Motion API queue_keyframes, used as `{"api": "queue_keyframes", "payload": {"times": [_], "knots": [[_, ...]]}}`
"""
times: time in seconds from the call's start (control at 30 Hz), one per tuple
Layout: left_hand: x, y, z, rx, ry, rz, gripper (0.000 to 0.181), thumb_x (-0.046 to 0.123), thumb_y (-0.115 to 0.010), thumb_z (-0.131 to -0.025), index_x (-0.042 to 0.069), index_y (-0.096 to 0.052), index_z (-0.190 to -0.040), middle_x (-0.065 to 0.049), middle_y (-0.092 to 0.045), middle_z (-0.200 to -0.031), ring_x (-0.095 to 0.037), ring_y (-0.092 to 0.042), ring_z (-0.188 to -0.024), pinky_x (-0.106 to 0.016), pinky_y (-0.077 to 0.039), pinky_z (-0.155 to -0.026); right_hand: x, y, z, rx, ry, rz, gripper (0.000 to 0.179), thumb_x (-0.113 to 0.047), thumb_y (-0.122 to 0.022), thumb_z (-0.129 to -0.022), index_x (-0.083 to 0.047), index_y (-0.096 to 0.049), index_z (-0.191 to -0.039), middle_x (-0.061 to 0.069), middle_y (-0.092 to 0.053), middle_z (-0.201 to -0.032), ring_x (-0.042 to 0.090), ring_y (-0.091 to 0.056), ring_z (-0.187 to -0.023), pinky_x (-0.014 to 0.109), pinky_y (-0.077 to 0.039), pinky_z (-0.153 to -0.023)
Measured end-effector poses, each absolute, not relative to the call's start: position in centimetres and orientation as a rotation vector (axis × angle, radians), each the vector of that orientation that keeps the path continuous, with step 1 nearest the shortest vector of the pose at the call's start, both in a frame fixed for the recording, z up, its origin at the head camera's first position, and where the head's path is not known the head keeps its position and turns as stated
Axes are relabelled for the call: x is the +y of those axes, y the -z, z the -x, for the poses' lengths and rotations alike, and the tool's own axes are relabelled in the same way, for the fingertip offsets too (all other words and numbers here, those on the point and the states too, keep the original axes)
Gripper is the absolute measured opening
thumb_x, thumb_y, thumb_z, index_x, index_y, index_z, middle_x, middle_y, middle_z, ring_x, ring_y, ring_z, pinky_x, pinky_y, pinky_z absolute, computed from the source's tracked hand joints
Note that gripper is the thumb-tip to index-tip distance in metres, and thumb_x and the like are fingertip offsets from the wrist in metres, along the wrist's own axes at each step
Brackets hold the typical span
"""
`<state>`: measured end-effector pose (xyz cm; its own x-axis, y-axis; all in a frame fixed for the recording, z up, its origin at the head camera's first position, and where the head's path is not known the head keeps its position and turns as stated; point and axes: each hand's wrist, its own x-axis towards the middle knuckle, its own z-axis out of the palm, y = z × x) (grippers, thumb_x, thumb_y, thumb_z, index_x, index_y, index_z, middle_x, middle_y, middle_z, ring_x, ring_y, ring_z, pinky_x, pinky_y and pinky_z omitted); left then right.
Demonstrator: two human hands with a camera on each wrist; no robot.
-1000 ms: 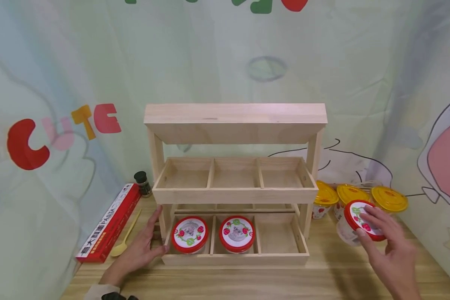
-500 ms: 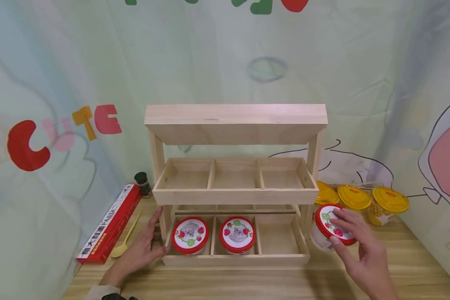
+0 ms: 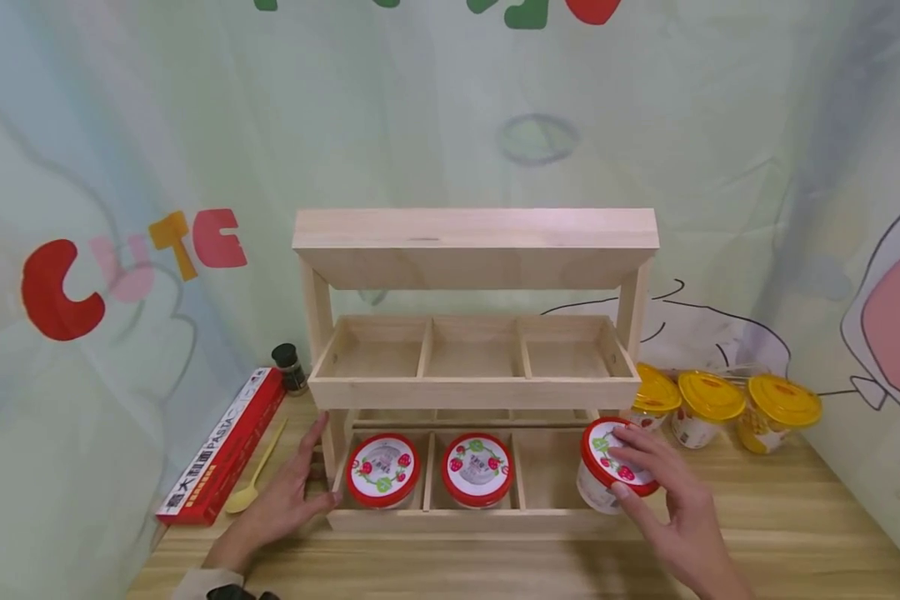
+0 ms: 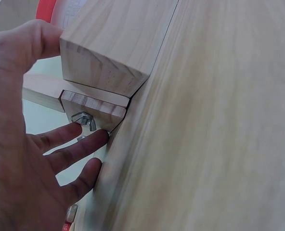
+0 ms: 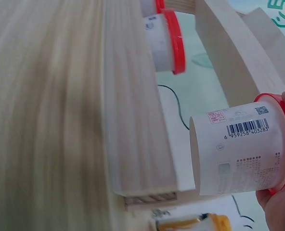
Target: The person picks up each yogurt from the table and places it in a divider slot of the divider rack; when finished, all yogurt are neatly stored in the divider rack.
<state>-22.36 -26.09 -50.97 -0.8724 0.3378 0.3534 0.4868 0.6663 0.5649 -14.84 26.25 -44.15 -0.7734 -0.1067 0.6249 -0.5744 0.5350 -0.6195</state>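
Two tiers of three compartments make up a wooden shelf (image 3: 472,393). Two tubs with red strawberry-printed lids sit in its lower tier, the left tub (image 3: 382,468) and the middle tub (image 3: 477,469). My right hand (image 3: 678,512) holds a third such tub (image 3: 596,492) by its lid, tilted, over the right end of the lower tier. The right wrist view shows the barcode on this held tub (image 5: 239,149). At the shelf's lower left corner rests my left hand (image 3: 288,500), its thumb against the tray end and its fingers spread beside a wing nut (image 4: 84,119).
Yellow-lidded tubs (image 3: 708,398) stand right of the shelf against the printed curtain. Left of it lie a red pasta box (image 3: 221,450) and a yellow spoon (image 3: 251,479), with a black-capped jar (image 3: 290,371) behind.
My right hand has carried the red-lidded tub leftward, from in front of the yellow-lidded tubs to the right end of the lower tier. The left hand stays at the shelf corner.
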Motion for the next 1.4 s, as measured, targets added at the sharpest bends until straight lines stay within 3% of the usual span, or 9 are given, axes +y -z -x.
{"api": "queue_keyframes", "payload": {"times": [0.23,0.5,0.73,1.0,1.4], "knots": [[-26.0,51.0,22.6,-2.673,1.015,0.661,0.121,0.027,-0.084,-0.084,0.02,-0.002,-0.173,-0.041,-0.041,-0.158,-0.059,-0.062,-0.129,-0.068,-0.058,-0.094,25.0,45.5,16.3,-2.195,-1.128,-0.644,0.05,0.005,-0.083,-0.082,-0.015,-0.076,-0.127,0.013,-0.07,-0.144,0.012,-0.053,-0.148,0.009,-0.037,-0.119],[-26.1,50.8,22.9,-2.658,1.034,0.69,0.121,0.026,-0.084,-0.085,0.022,-0.002,-0.173,-0.04,-0.04,-0.158,-0.059,-0.062,-0.128,-0.067,-0.06,-0.091,24.1,45.9,17.2,-2.189,-1.131,-0.664,0.048,0.003,-0.083,-0.083,-0.017,-0.076,-0.126,0.012,-0.07,-0.144,0.017,-0.054,-0.147,0.01,-0.036,-0.119],[-26.2,50.8,23.0,-2.631,1.005,0.725,0.12,0.026,-0.084,-0.084,0.018,-0.004,-0.173,-0.038,-0.045,-0.154,-0.05,-0.069,-0.122,-0.054,-0.062,-0.09,23.4,46.1,17.5,-2.232,-1.151,-0.635,0.047,-0.001,-0.083,-0.086,-0.02,-0.076,-0.128,0.008,-0.068,-0.148,0.013,-0.053,-0.147,0.008,-0.037,-0.117],[-26.3,50.9,22.7,-2.64,1.01,0.708,0.121,0.026,-0.084,-0.084,0.02,-0.003,-0.173,-0.038,-0.043,-0.155,-0.054,-0.066,-0.125,-0.064,-0.06,-0.09,22.8,47.6,18.0,-2.163,-1.116,-0.749,0.046,0.003,-0.083,-0.083,-0.013,-0.076,-0.125,0.019,-0.07,-0.142,0.018,-0.057,-0.145,0.012,-0.037,-0.12],[-26.3,51.2,22.6,-2.662,0.992,0.688,0.122,0.029,-0.085,-0.084,0.021,-0.003,-0.173,-0.038,-0.045,-0.155,-0.046,-0.071,-0.121,-0.057,-0.061,-0.091,22.7,48.8,17.7,-2.23,-1.092,-0.753,0.044,-0.004,-0.083,-0.086,-0.018,-0.075,-0.127,0.015,-0.068,-0.146,0.016,-0.054,-0.147,0.01,-0.032,-0.121]]}}
